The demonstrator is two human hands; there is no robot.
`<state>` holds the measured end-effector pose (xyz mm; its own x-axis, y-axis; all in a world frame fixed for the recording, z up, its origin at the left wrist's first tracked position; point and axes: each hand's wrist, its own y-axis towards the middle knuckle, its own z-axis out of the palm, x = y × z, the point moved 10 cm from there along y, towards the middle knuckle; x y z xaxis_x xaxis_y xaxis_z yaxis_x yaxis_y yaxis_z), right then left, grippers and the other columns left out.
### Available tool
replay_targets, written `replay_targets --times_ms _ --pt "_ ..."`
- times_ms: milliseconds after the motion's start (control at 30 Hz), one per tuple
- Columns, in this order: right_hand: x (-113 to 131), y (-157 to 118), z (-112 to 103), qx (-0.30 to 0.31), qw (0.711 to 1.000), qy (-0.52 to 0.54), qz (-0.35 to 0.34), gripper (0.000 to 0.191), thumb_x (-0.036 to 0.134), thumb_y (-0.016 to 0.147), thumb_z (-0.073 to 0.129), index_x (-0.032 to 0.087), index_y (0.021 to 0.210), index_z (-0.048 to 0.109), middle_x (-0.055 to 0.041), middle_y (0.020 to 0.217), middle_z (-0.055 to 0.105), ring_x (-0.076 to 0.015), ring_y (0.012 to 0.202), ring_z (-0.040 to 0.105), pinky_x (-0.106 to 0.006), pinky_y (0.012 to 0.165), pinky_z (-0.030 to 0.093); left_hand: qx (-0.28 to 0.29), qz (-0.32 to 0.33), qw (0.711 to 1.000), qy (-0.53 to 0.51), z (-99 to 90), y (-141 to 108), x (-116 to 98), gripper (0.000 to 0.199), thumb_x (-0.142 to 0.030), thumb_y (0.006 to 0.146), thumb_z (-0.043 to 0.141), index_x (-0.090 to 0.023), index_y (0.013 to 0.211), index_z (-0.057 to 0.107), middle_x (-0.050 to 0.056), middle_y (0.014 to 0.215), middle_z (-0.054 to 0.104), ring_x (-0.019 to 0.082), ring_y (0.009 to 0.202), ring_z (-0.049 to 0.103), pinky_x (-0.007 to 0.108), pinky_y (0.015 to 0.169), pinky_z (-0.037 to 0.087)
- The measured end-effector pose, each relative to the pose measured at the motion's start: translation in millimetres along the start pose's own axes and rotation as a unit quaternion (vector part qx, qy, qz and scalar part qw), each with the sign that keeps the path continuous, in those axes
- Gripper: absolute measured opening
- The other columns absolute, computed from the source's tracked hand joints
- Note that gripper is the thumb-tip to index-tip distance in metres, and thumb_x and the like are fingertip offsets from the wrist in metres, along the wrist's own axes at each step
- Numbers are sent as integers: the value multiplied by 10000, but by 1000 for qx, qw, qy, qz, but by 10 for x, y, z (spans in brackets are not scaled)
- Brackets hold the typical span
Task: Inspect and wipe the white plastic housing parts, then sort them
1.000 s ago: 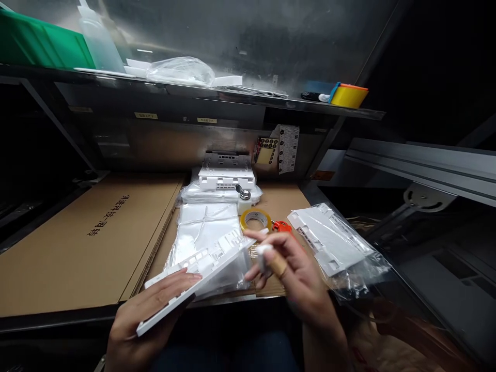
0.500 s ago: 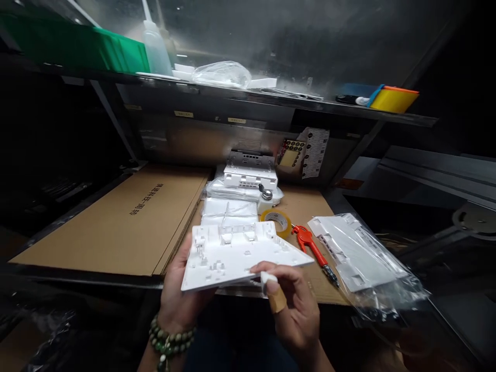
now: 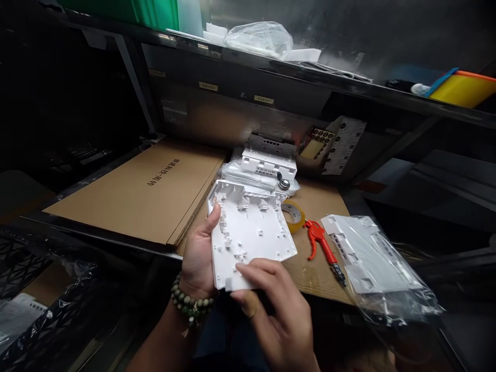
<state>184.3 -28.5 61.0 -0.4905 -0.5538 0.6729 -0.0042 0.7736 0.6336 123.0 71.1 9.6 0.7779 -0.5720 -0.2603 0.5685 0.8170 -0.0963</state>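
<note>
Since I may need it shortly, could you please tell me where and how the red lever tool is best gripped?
Probably by its straight red handle, from above and the near side: it lies flat, handle end nearest, while the tape roll sits by its head and the bagged panel on its right.

The left forearm (image 3: 166,330) is angled up from below, the left hand (image 3: 198,258) held palm upward with its thumb raised. The right hand (image 3: 282,305) is held nearby, fingers (image 3: 258,279) bent and pointed leftward, its thumb set below them.
</note>
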Motion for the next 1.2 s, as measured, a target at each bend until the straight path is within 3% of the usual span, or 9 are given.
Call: replay_targets --times_ms 133,333,467,600,767,900,1000,1100,1200 --pt "149 6 155 -6 997 -58 -50 167 133 915 701 179 1073 731 -75 908 696 -199 830 652 -325 746 577 6 -1 1000 14 21 0 5 591 -478 1049 355 -152 1534 441 170 1444 626 402 1335 575 615 1208 329" --pt "129 -23 131 4 990 -103 -101 185 80 882 718 160 1049 733 -56 855 728 -195 769 623 -350 696 511 -11 0 1000 7 -133 28 -18 611 -498 1053 301 -158 1546 423 166 1435 635 393 1327 585 604 1205 333" --pt "100 -6 80 -15 991 -105 -77 185 75 877 725 168 1037 738 -57 872 725 -193 795 621 -354 731 499 -1 5 1000 -1 -84 52 -16 618 -482 1061 231 -155 1557 402 165 1436 634 383 1337 578 599 1211 322" --pt "132 -17 168 -9 992 -93 -84 179 114 901 711 180 1065 739 -55 867 729 -203 794 622 -362 733 494 -5 -12 1000 8 -54 61 29 615 -484 1060 259 -153 1559 398 172 1452 619 385 1340 575 599 1214 320" --pt "-59 -19 57 0 991 -114 -69 204 78 876 728 187 1048 734 -50 885 733 -204 805 643 -370 729 496 -65 25 998 -5 -282 78 -94 599 -443 1064 272 -159 1588 330 171 1471 602 375 1367 551 606 1220 311" --pt "-178 -15 -123 -41 993 -102 -30 244 48 878 721 200 1069 729 -55 916 712 -198 853 654 -364 760 525 -97 45 994 11 -383 63 -182 597 -433 1060 314 -172 1597 303 171 1484 589 376 1391 524 624 1225 292" --pt "-100 -25 -31 -46 994 -95 -36 239 76 890 722 204 1092 726 -56 919 716 -200 860 651 -364 767 539 -103 35 994 17 -362 65 -156 603 -456 1052 339 -172 1584 337 172 1486 586 383 1404 505 635 1230 276" --pt "-70 -42 137 -7 994 -95 -49 213 119 906 716 192 1106 728 -59 924 731 -206 847 644 -371 750 535 -106 17 994 25 -379 69 -127 592 -477 1050 331 -152 1534 432 177 1490 579 380 1430 469 628 1238 255" --pt "-287 -68 -18 -6 993 -118 -14 207 102 903 711 199 1084 735 -55 950 730 -209 879 649 -374 781 535 -99 29 991 82 -470 45 -240 536 -477 1048 327 -183 1416 585 131 1471 607 353 1457 426 595 1234 255"
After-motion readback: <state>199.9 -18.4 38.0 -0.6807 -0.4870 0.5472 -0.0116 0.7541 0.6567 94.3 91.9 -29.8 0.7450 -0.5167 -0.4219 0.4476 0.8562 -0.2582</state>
